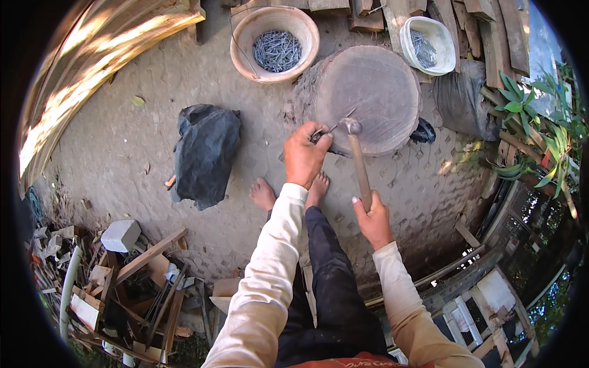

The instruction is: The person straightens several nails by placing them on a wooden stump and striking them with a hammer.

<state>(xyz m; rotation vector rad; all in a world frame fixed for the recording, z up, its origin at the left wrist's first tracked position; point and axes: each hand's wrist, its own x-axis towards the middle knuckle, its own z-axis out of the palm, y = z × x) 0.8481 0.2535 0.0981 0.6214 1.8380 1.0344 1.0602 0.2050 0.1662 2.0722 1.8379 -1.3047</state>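
My right hand is wrapped round the wooden handle of a hammer. The hammer's metal head lies over the near part of a round wood stump. My left hand pinches a thin metal piece that looks like a nail, at the stump's near left edge. Its far end reaches beside the hammer head, where a thin tip shows. Whether head and nail touch I cannot tell. Dark bits show at my left fingers, too small to name.
Behind the stump stand a clay-coloured bucket and a white tub, both holding nails. A dark cloth lies on the ground at left. Scrap wood is heaped at lower left, planks at far right. My bare feet stand below the stump.
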